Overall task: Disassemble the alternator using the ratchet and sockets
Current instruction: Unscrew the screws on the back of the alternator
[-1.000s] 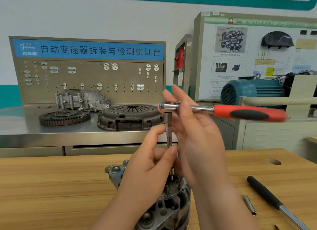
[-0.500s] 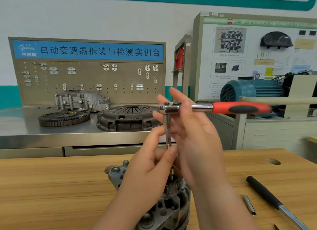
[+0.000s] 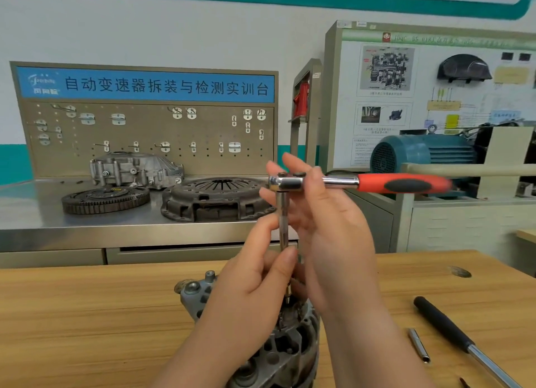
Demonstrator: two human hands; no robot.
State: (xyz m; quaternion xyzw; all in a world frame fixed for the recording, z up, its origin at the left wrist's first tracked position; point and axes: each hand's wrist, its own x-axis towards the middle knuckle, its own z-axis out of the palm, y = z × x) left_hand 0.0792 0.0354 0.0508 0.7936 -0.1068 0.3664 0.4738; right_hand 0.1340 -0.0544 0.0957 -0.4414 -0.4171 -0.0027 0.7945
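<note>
The grey alternator (image 3: 272, 355) stands on the wooden table (image 3: 87, 315) at the bottom centre, partly hidden by my hands. A chrome extension bar (image 3: 282, 222) rises straight up from its top to the head of the ratchet (image 3: 400, 183), whose red and black handle points right, roughly level. My left hand (image 3: 255, 295) pinches the lower part of the extension between thumb and fingers. My right hand (image 3: 327, 222) is behind the bar, its fingers spread around the ratchet head. The socket end is hidden by my fingers.
A black-handled tool (image 3: 443, 326) and a small metal bit (image 3: 419, 345) lie on the table at the right, near a hole (image 3: 459, 271). Behind, a steel bench carries a clutch plate (image 3: 214, 199), a flywheel (image 3: 104, 199) and a housing (image 3: 136, 170). A blue motor (image 3: 420, 153) sits at the far right.
The ratchet handle has swung from slightly drooping to level, and its far end has moved left. Both hands keep their places on the bar and head.
</note>
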